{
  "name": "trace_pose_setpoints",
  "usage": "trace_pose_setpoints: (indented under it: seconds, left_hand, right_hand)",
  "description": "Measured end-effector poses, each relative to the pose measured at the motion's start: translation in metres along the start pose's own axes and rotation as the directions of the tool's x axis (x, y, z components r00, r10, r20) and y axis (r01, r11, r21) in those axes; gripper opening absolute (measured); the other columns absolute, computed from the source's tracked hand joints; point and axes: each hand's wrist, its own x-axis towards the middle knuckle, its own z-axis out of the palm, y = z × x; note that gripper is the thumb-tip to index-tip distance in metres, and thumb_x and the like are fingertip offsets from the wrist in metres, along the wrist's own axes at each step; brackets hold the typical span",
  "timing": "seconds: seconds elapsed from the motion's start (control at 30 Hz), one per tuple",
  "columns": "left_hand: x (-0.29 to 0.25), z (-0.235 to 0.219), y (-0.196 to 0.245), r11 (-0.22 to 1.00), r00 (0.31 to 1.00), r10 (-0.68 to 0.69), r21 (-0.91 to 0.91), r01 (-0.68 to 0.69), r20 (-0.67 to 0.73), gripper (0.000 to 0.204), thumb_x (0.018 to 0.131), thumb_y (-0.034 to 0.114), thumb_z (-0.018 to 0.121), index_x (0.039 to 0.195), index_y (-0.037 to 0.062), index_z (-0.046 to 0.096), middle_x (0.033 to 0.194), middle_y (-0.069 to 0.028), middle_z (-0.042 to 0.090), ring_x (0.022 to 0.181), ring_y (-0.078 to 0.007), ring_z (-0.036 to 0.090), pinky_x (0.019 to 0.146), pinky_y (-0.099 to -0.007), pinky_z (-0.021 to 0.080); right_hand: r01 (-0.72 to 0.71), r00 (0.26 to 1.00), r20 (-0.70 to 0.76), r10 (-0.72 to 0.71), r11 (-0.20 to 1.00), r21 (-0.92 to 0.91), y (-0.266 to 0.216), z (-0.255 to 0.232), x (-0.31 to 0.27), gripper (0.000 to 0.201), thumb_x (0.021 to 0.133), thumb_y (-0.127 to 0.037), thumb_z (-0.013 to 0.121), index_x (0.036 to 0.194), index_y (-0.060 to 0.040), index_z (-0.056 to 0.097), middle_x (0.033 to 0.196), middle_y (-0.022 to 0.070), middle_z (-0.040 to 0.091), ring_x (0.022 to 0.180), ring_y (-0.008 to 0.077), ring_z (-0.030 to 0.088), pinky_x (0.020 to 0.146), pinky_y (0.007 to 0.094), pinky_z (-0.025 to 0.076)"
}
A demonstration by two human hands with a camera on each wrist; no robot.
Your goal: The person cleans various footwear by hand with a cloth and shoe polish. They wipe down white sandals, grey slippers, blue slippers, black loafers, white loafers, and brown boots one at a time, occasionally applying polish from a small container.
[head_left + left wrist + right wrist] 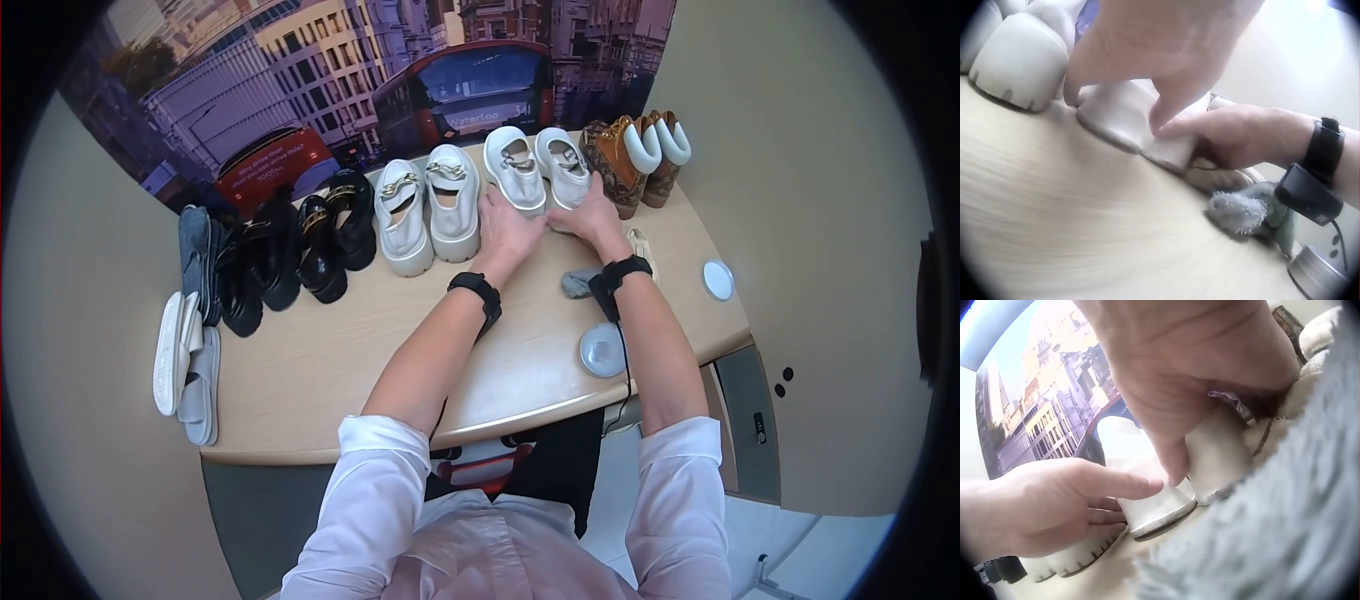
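Two white strapped shoes (515, 172) stand side by side on the wood-toned tabletop (300, 365), my left hand (508, 232) and right hand (592, 218) close together, each gripping one by its near end, with white platform loafers (404, 235) leftward and brown patterned boots (615, 175) rightward.

The tabletop (390, 345) is bare in front of the loafers (404, 222), where a hand could pass sideways. Farther right, the fuzzy cloth (577, 283), round tin (602, 350) and cable (628, 385) (it hangs over the edge) stand in the way. The left hand (508, 232) blocks the gap between loafers and white shoes (516, 182); behind the row, the poster (330, 60) bars passage.
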Motion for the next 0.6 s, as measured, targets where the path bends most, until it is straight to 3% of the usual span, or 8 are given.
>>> trace_pose_setpoints:
  seconds: [0.03, 0.23, 0.37, 0.47, 0.5, 0.6]
  left_hand:
    - [0.005, 0.005, 0.0, 1.0, 1.0, -0.008, 0.006, 0.008, -0.027, 0.096, 0.082, 0.033, 0.092, 0.15, -0.0105, 0.039, 0.151, -0.0346, 0.05, 0.144, -0.0486, 0.052, 0.12, -0.0501, 0.047]
    - [0.012, 0.01, -0.001, 0.997, 0.997, 0.026, -0.065, -0.031, -0.071, 0.082, 0.076, 0.038, 0.091, 0.136, -0.0052, 0.056, 0.13, -0.0289, 0.071, 0.124, -0.0457, 0.07, 0.107, -0.0517, 0.055]
    - [0.005, 0.002, 0.008, 0.996, 0.997, -0.005, -0.091, -0.002, -0.081, 0.085, 0.077, 0.041, 0.087, 0.139, -0.0069, 0.055, 0.13, -0.0304, 0.072, 0.123, -0.0467, 0.07, 0.107, -0.0511, 0.056]
    - [-0.009, -0.015, 0.025, 0.99, 0.996, -0.056, -0.137, 0.046, -0.071, 0.082, 0.08, 0.043, 0.085, 0.138, -0.0078, 0.059, 0.129, -0.0305, 0.073, 0.123, -0.0455, 0.071, 0.107, -0.0497, 0.055]
    - [-0.012, -0.022, 0.032, 0.985, 0.995, -0.074, -0.158, 0.063, -0.064, 0.079, 0.081, 0.043, 0.084, 0.137, -0.0079, 0.062, 0.129, -0.0297, 0.074, 0.123, -0.0443, 0.072, 0.107, -0.0488, 0.056]
    - [-0.028, -0.05, 0.043, 0.945, 0.995, -0.085, -0.311, 0.096, 0.047, 0.066, 0.088, 0.041, 0.08, 0.132, -0.0072, 0.069, 0.128, -0.0228, 0.077, 0.119, -0.0352, 0.074, 0.103, -0.044, 0.056]
  right_hand:
    - [0.002, 1.0, -0.018, -0.001, 1.0, 0.032, 0.0, 0.003, 0.001, 0.14, 0.07, -0.047, 0.097, 0.175, -0.0044, 0.015, 0.148, 0.0292, 0.067, 0.138, 0.0406, 0.066, 0.116, 0.0437, 0.053]
    - [-0.006, 0.996, -0.09, 0.02, 0.988, 0.154, -0.001, 0.002, 0.0, 0.127, 0.075, -0.052, 0.088, 0.173, -0.0036, 0.024, 0.146, 0.0301, 0.068, 0.136, 0.0419, 0.067, 0.114, 0.045, 0.054]
    - [-0.027, 0.989, -0.13, 0.075, 0.939, 0.343, -0.01, -0.024, -0.009, 0.117, 0.078, -0.058, 0.081, 0.168, -0.0012, 0.034, 0.143, 0.0287, 0.07, 0.133, 0.0422, 0.069, 0.114, 0.046, 0.053]
    - [0.023, 0.964, -0.243, 0.107, 0.877, 0.48, 0.0, -0.02, 0.006, 0.111, 0.077, -0.059, 0.083, 0.162, 0.0, 0.043, 0.14, 0.0263, 0.072, 0.127, 0.0417, 0.072, 0.111, 0.0457, 0.054]
    - [0.043, 0.972, -0.202, 0.117, 0.761, 0.648, 0.004, -0.02, 0.01, 0.075, 0.089, -0.035, 0.083, 0.152, -0.002, 0.058, 0.14, 0.0122, 0.073, 0.123, 0.0227, 0.072, 0.099, 0.0369, 0.057]
    - [0.039, 0.982, -0.123, 0.143, 0.486, 0.873, 0.008, -0.033, -0.011, 0.065, 0.093, -0.029, 0.082, 0.148, -0.0031, 0.062, 0.132, 0.0074, 0.074, 0.11, 0.02, 0.072, 0.095, 0.0346, 0.056]
